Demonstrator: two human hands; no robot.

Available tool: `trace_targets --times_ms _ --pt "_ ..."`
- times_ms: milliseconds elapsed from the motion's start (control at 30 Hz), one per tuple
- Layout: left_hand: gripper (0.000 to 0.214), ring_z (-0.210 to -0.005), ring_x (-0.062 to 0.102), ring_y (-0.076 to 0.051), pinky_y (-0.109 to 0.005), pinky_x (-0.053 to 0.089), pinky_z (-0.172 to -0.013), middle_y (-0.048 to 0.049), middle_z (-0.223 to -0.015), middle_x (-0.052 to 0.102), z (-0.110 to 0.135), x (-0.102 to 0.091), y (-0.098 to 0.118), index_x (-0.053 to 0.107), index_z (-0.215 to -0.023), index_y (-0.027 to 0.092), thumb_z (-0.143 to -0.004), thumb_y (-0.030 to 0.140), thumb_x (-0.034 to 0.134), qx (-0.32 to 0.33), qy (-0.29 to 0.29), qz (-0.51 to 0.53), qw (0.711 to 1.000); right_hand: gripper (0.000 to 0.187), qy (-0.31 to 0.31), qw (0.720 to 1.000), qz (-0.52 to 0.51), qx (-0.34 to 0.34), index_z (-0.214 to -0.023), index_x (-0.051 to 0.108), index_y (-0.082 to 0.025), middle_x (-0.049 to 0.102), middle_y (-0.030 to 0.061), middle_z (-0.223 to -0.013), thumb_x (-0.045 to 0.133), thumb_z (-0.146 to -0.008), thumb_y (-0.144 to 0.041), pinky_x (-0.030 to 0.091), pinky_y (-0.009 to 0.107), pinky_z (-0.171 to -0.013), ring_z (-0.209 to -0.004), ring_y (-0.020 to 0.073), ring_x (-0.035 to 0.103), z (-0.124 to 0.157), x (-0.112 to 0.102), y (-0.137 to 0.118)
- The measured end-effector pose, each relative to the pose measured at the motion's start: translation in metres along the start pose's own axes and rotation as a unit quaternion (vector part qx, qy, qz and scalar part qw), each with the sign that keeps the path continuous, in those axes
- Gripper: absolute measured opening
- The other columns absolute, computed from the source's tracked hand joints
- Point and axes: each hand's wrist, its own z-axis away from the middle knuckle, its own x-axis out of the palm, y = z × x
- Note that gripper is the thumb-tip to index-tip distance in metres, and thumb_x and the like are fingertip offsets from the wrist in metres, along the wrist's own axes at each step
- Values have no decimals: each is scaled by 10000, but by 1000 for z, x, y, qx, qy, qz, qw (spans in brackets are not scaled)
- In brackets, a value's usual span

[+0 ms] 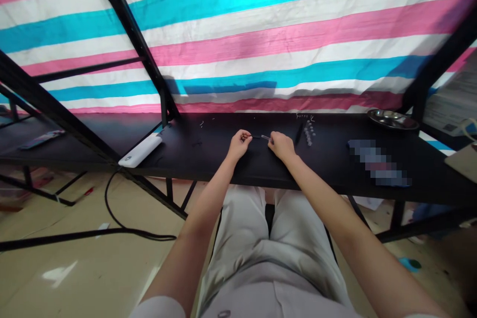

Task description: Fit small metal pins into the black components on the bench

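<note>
Over the black table (208, 161), my left hand (239, 143) pinches a thin dark stick-like piece (255, 136) that points to the right. My right hand (282, 146) is closed on a small, pale, see-through tube (265, 137), whose end points toward that dark piece. Whether the two pieces touch is too small to tell. Just right of my right hand lies a slim black object (299, 132). Beside it are several small clear round pieces (309, 135) in rows. Tiny white bits (312, 119) lie behind them.
A shiny metal dish (393, 119) stands at the back right, with a blurred-out bluish item (378, 163) in front. To the left lies a white box-like device (141, 151) near a black cable (108, 194). Black metal frame bars (137, 44) rise before a striped sheet (261, 25).
</note>
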Motion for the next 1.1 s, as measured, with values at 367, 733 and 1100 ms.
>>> trace_targets --times_ms 367,733,1100 --pt "97 -669 545 -96 -210 397 -593 -4 -739 594 4 0 6 580 -826 151 -742 192 602 18 -6 -6 1000 133 -5 999 26 -20 -925 537 -169 617 87 -926 442 -834 -189 284 275 -585 -808 183 551 -1 1 -3" --pt "92 -722 591 -122 -234 430 -625 -19 -780 642 7 0 9 600 -830 169 -749 212 603 29 10 -55 998 143 1 999 32 -24 -908 538 -167 619 89 -904 414 -838 -170 268 282 -587 -798 185 545 5 -2 -3" --pt "162 -752 639 -147 -258 453 -662 -26 -795 690 13 1 16 645 -856 174 -745 292 645 51 -38 -76 995 210 59 995 17 -80 -897 568 -149 611 103 -870 366 -857 -189 275 279 -637 -786 186 519 6 -2 -3"
